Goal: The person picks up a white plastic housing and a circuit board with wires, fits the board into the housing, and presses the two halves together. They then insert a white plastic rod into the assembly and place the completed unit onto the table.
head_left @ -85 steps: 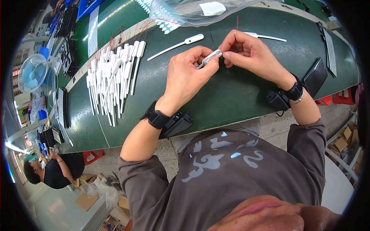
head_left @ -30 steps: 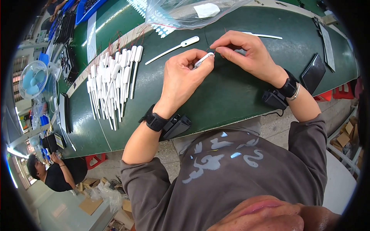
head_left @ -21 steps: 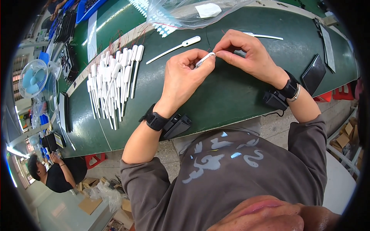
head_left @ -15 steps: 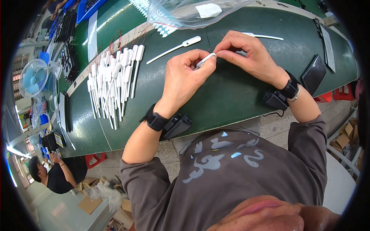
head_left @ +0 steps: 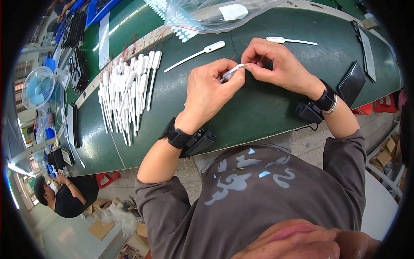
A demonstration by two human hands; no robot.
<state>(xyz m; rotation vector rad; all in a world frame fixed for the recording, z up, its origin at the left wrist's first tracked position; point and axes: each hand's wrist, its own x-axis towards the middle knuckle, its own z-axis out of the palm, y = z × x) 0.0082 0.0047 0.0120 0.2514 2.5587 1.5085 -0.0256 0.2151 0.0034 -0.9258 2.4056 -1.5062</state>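
My left hand (head_left: 206, 93) is closed around a white plastic stick with a wide paddle-shaped head (head_left: 233, 71); only the head's end shows, and my fingers hide most of the rest. Against that end, my right hand (head_left: 280, 64) has thumb and fingertips pinched together. What the pinch holds is too small to make out. Beyond my hands lies one white stick with a slotted head (head_left: 214, 46), and a second such stick (head_left: 297, 42) rests past my right hand. To the left is a pile of similar white sticks (head_left: 125, 88) with thin red wires at their heads.
A clear plastic bag (head_left: 207, 19) and a dotted white-blue sheet (head_left: 183, 31) lie at the far side of the green table (head_left: 258, 116). A black flat device (head_left: 350, 83) is at the right. Off left are a fan (head_left: 39, 87) and another person (head_left: 71, 196).
Both hands have shifted slightly toward me and right, with the white stick still in my left. More of the stick lying past my right hand now shows.
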